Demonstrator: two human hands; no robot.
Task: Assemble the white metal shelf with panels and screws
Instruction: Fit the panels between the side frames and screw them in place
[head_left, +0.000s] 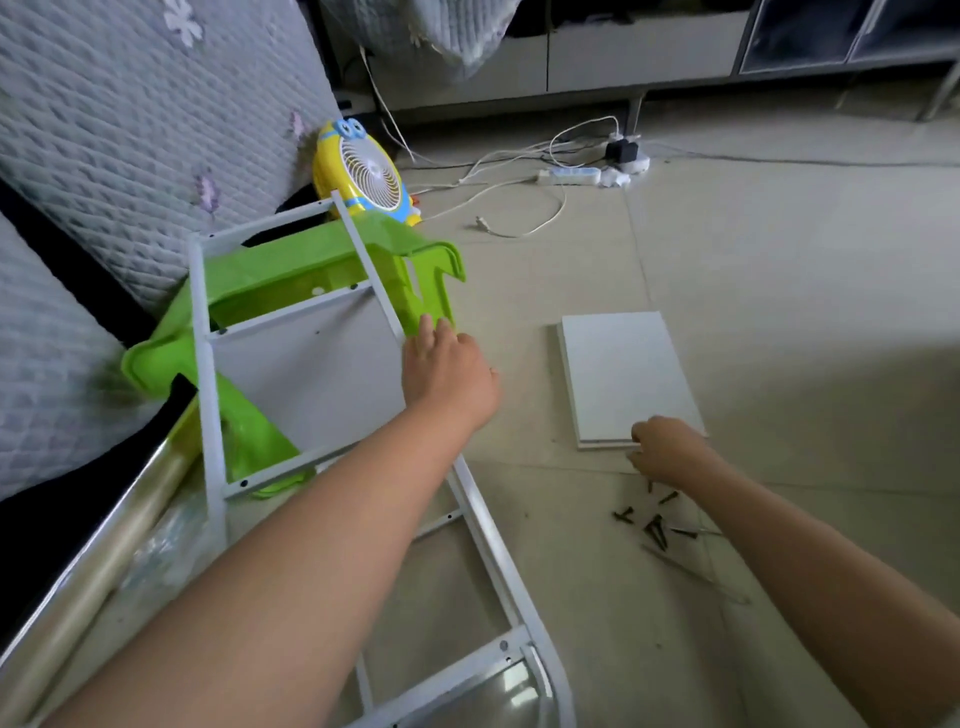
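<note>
The white metal shelf frame (208, 374) lies tilted on its side, propped on a green plastic stool (291, 265). One white panel (311, 379) sits fitted between its rails. My left hand (447, 369) rests flat on the frame's right rail beside that panel, fingers spread. To the right, loose white panels (623, 374) lie stacked flat on the floor. My right hand (665, 447) grips the stack's near edge with curled fingers. Several dark screws (652, 522) are scattered on the floor just below that hand.
A yellow toy fan (363, 171) stands behind the stool. A quilted grey mattress (130, 130) leans at the left. White cables and a power strip (571, 176) run across the tiled floor at the back. Low cabinets line the far wall.
</note>
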